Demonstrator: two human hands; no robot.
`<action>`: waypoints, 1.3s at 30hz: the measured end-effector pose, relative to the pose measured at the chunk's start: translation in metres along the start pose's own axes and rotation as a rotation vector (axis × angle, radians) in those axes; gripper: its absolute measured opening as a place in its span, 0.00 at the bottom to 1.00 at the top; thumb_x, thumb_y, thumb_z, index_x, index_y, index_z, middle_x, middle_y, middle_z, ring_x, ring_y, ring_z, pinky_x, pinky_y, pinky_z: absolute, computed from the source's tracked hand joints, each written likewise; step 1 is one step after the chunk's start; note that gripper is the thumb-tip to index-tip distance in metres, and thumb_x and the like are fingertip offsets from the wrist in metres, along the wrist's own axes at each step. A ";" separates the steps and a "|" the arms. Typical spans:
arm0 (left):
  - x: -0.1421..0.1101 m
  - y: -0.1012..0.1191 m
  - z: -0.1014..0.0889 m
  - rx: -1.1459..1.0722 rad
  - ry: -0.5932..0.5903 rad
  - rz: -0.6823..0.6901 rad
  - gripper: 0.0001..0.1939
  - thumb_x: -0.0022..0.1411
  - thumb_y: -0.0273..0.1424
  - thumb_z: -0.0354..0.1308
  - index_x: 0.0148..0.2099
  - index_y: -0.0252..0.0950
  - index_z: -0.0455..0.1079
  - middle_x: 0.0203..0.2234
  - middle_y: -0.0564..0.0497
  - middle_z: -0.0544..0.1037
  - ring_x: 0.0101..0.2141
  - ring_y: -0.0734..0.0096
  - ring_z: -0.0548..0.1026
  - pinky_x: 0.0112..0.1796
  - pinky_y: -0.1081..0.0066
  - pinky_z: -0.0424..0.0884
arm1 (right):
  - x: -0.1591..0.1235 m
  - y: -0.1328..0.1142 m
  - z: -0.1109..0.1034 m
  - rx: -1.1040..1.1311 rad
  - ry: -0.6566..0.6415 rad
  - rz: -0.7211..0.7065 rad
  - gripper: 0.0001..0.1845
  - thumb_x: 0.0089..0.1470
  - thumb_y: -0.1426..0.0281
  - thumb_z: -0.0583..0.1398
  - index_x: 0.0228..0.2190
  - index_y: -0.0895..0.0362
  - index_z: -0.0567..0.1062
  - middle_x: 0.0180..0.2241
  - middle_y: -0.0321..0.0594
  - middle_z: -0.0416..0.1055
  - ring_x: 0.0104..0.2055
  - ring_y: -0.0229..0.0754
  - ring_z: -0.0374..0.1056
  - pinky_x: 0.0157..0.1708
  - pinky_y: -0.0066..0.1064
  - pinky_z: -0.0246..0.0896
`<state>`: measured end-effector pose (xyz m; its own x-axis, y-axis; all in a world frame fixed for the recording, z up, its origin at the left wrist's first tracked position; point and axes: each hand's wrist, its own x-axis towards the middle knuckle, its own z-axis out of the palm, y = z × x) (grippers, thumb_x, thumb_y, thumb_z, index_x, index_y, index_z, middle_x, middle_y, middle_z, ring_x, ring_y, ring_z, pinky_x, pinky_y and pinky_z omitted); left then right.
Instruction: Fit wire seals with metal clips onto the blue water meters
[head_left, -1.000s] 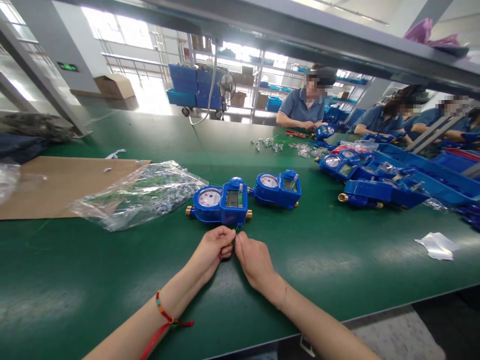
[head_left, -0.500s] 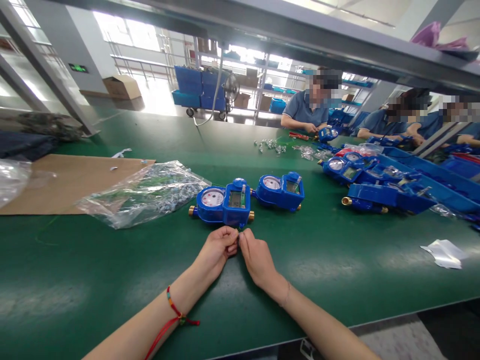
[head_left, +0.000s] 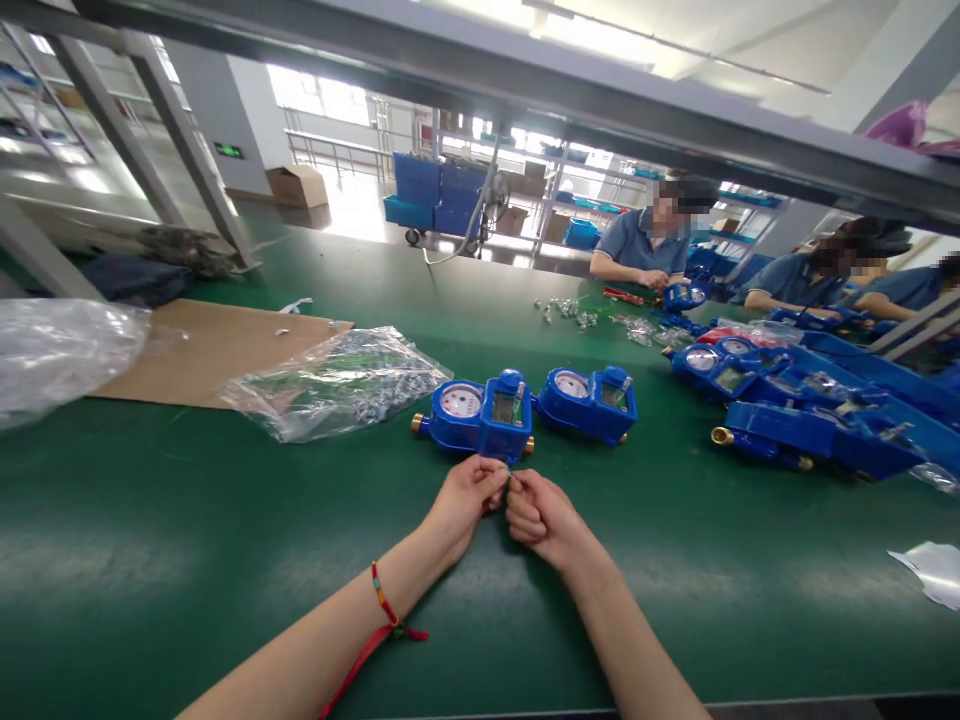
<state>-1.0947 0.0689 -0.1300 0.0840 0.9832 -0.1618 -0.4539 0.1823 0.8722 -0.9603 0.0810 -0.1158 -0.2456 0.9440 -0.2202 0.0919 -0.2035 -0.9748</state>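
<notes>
A blue water meter (head_left: 471,432) with a round white dial and a small display lies on the green table, its brass ends pointing left and right. My left hand (head_left: 463,508) is closed in a pinch just in front of its near side. Close beside it, my right hand (head_left: 546,518) pinches with thumb and forefinger, the other fingers curled. Something thin and tiny shows between the fingertips, too small to name. Behind and to the right sits a second blue water meter (head_left: 581,405).
A clear plastic bag (head_left: 337,390) of small parts overlaps brown cardboard (head_left: 172,350) at left. More blue meters (head_left: 817,430) pile up at right, near white paper (head_left: 934,572). Small clear pieces (head_left: 566,312) lie farther back. A co-worker (head_left: 637,245) sits across the table.
The view has shifted, so the scene sits farther right and slightly lower. My right hand has turned, showing its curled fingers more. Both hands remain pinched together by the front meter.
</notes>
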 end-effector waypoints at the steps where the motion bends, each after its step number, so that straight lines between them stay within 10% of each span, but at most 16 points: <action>1: -0.006 0.004 -0.004 0.047 -0.012 -0.003 0.17 0.47 0.40 0.66 0.33 0.33 0.67 0.19 0.55 0.68 0.20 0.77 0.64 0.24 0.73 0.60 | 0.003 0.001 -0.004 -0.032 0.060 -0.032 0.14 0.57 0.65 0.49 0.21 0.54 0.59 0.10 0.25 0.48 0.12 0.32 0.41 0.13 0.24 0.39; 5: -0.030 0.038 -0.040 0.286 0.040 0.064 0.16 0.52 0.41 0.62 0.37 0.34 0.68 0.23 0.52 0.71 0.22 0.71 0.68 0.23 0.70 0.64 | 0.028 -0.018 -0.025 -0.123 0.284 -0.237 0.16 0.55 0.55 0.55 0.32 0.56 0.67 0.27 0.37 0.69 0.28 0.38 0.65 0.27 0.26 0.59; 9: -0.031 0.103 -0.112 0.596 0.281 0.298 0.12 0.56 0.40 0.59 0.36 0.37 0.69 0.23 0.53 0.72 0.26 0.69 0.71 0.32 0.69 0.67 | 0.053 -0.049 -0.028 -0.190 0.032 -0.403 0.38 0.51 0.45 0.54 0.56 0.55 0.60 0.57 0.50 0.59 0.60 0.49 0.55 0.52 0.38 0.57; 12: -0.009 0.154 -0.177 0.816 0.521 0.428 0.10 0.57 0.38 0.57 0.38 0.37 0.70 0.26 0.51 0.75 0.30 0.65 0.73 0.37 0.66 0.66 | 0.056 -0.057 -0.018 -0.285 -0.092 -0.421 0.47 0.49 0.45 0.57 0.62 0.54 0.50 0.61 0.52 0.53 0.63 0.53 0.50 0.55 0.42 0.55; 17: 0.058 0.198 -0.243 1.141 0.560 0.403 0.07 0.60 0.31 0.56 0.37 0.34 0.73 0.31 0.48 0.77 0.35 0.62 0.75 0.41 0.62 0.67 | 0.033 -0.050 0.006 -0.610 0.176 -0.304 0.44 0.48 0.48 0.57 0.60 0.57 0.55 0.50 0.52 0.58 0.52 0.54 0.62 0.44 0.42 0.64; 26: 0.163 0.186 -0.223 1.492 0.193 0.334 0.12 0.64 0.36 0.56 0.45 0.34 0.70 0.45 0.46 0.74 0.44 0.64 0.73 0.45 0.58 0.70 | -0.006 -0.082 0.057 -1.078 0.233 -0.122 0.32 0.42 0.46 0.62 0.41 0.57 0.70 0.33 0.49 0.73 0.37 0.56 0.69 0.35 0.39 0.61; 34: 0.165 0.186 -0.233 1.555 0.164 0.353 0.12 0.64 0.36 0.55 0.45 0.33 0.70 0.42 0.46 0.74 0.41 0.65 0.73 0.42 0.59 0.72 | -0.006 -0.073 0.083 -0.689 0.155 0.027 0.31 0.44 0.40 0.57 0.30 0.56 0.67 0.28 0.48 0.73 0.17 0.43 0.66 0.13 0.30 0.53; 39: 0.148 0.206 -0.228 1.501 0.256 0.478 0.11 0.63 0.35 0.56 0.41 0.32 0.70 0.38 0.48 0.74 0.39 0.66 0.73 0.42 0.59 0.70 | -0.002 -0.067 0.099 -0.866 0.232 -0.103 0.28 0.49 0.42 0.54 0.25 0.56 0.66 0.23 0.46 0.71 0.21 0.45 0.67 0.19 0.30 0.53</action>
<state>-1.3778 0.2516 -0.0797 -0.0181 0.9496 0.3130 0.8652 -0.1420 0.4808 -1.0612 0.0669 -0.0537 -0.1003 0.9945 -0.0289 0.7976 0.0630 -0.5998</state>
